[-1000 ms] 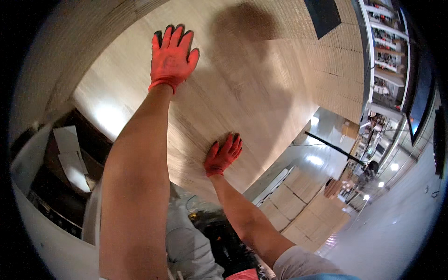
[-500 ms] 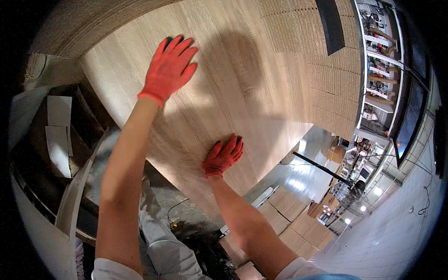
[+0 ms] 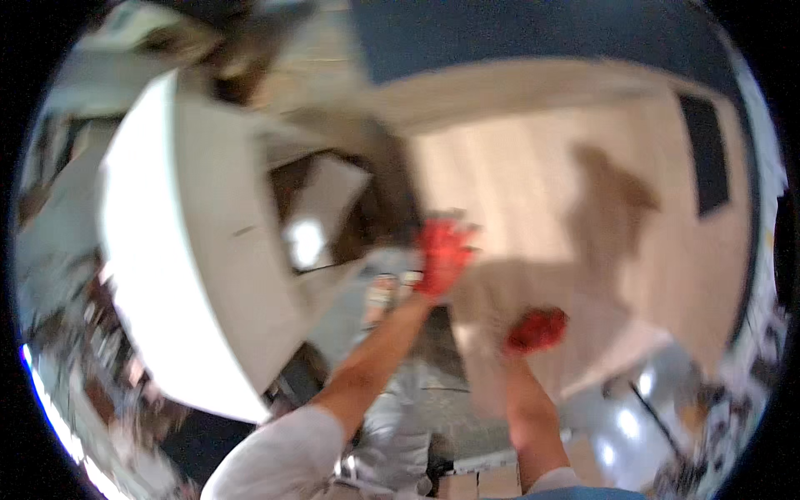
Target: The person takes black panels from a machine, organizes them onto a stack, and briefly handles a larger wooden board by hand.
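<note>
A large light wood-grain board (image 3: 500, 175) lies in front of me, right of the middle. My left hand (image 3: 444, 257), in a red work glove, is at the board's left edge with its fingers spread. Nothing shows in its grasp, and blur hides whether it touches the board. My right hand (image 3: 536, 331), also in a red glove, is over the near part of the board. Its fingers are smeared by motion, so their pose does not show. Shadows fall across the board beyond both hands.
Left of the board stands a large pale panel or box side (image 3: 229, 233) with a bright white edge. Beside it, a dark opening holds a light rectangular piece (image 3: 332, 200). A black strip (image 3: 705, 154) lies at the far right. Cardboard-coloured stacks (image 3: 500, 481) are at the lower edge.
The view has swung left, bringing in the pale panel. My left hand has moved from the middle of the board to its left edge. My right hand stays over the near part.
</note>
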A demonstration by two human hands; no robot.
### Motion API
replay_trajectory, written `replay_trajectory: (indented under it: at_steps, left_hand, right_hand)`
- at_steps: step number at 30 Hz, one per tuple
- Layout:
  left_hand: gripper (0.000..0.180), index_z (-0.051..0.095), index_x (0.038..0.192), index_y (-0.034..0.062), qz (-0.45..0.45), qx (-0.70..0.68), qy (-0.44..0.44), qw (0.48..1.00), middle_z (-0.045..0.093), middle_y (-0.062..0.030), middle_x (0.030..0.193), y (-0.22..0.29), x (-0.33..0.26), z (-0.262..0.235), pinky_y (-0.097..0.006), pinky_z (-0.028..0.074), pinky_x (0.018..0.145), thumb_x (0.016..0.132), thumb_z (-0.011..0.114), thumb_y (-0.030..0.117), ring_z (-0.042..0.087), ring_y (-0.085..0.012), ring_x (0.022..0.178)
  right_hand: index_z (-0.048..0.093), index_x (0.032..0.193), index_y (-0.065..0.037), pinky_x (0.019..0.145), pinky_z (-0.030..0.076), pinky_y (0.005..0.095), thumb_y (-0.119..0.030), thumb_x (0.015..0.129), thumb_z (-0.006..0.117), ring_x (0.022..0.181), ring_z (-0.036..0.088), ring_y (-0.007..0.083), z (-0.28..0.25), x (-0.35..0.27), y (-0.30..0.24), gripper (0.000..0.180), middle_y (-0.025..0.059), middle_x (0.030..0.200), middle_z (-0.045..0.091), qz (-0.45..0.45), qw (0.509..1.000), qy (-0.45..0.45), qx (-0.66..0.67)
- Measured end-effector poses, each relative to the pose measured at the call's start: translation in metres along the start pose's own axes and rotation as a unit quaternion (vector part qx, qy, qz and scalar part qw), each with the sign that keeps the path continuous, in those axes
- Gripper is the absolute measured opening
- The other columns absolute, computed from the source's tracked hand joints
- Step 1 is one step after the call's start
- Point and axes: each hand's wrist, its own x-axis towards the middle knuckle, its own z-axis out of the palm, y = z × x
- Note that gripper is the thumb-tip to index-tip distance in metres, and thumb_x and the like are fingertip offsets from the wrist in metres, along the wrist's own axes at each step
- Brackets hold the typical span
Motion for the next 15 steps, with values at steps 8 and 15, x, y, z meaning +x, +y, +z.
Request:
replay_trajectory:
  at_steps: [8,15]
  left_hand:
    - [0.067,0.042,0.142,0.0221,-0.143,0.492,-0.322,0.796,0.027,-0.0165,0.153,0.138,-0.073,0.001,-0.063,0.026,0.107,0.079,0.061,0.015,0.026,-0.0361,0.14]
    - [0.039,0.058,0.124,0.0199,-0.054,0.47,-0.302,0.827,0.063,-0.0146,0.116,0.256,-0.289,-0.113,-0.045,0.036,0.103,0.089,0.053,0.034,0.057,-0.0291,0.113]
  right_hand:
    - [0.056,0.124,-0.013,0.083,0.044,0.0393,-0.029,0.098,0.045,0.104,0.055,0.0267,-0.08,-0.01,0.045,0.033,0.0078,0.115,0.059,-0.021,0.912,-0.25,-0.323]
    - [0.063,0.104,-0.01,0.074,0.049,0.0421,-0.033,0.09,0.056,0.091,0.062,0.0296,-0.13,0.016,0.094,0.028,0.0125,0.098,0.065,-0.28,0.864,-0.309,-0.283]
